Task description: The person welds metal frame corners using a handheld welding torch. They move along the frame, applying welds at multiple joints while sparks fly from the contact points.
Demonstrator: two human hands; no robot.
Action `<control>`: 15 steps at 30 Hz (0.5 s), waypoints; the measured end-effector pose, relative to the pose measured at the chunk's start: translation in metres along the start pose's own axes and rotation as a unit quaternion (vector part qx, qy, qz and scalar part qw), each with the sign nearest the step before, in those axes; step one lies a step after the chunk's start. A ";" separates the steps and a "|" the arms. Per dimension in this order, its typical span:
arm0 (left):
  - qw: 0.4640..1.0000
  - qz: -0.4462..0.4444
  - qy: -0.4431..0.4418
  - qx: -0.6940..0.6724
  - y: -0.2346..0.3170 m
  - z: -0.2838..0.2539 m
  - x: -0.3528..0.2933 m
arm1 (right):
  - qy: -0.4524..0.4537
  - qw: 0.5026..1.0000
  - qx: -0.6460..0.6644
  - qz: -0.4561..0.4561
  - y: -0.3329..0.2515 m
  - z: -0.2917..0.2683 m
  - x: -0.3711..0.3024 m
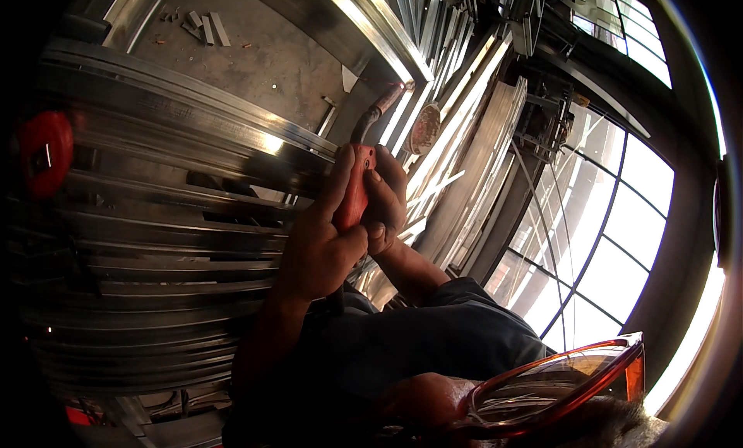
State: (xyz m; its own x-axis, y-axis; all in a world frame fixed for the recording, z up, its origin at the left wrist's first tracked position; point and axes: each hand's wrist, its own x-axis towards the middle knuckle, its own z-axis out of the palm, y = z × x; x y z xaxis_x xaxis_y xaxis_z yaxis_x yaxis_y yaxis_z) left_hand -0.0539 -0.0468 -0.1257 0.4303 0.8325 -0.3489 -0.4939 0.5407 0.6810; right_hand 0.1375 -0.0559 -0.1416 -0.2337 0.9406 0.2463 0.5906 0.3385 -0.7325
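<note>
The left hand and right hand were wrapped around a red-handled torch, its nozzle by a metal beam's end, and it seemed stiff, fairly light, best held by that handle.

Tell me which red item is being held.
The red-handled welding torch: the left hand and right hand both grip it, whereas the rounded red case at far left and red object at lower left are untouched.
</note>
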 end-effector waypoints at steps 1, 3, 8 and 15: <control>1.000 0.003 0.001 0.001 0.000 0.000 0.000 | -0.001 1.000 -0.004 0.000 -0.001 0.000 0.001; 1.000 0.010 0.003 0.006 0.001 0.000 0.000 | -0.002 1.000 -0.006 0.001 -0.001 -0.001 0.001; 1.000 0.010 -0.002 0.007 -0.001 0.000 -0.001 | 0.000 1.000 -0.004 -0.010 0.002 -0.001 0.000; 1.000 0.008 0.004 0.021 0.003 -0.001 -0.002 | -0.004 1.000 -0.004 -0.007 -0.002 -0.001 0.000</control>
State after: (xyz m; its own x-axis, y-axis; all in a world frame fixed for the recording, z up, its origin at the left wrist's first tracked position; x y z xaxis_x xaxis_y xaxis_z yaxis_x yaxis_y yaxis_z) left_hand -0.0568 -0.0474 -0.1235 0.4167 0.8420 -0.3427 -0.4681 0.5219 0.7131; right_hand 0.1372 -0.0562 -0.1399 -0.2475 0.9359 0.2507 0.5936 0.3510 -0.7241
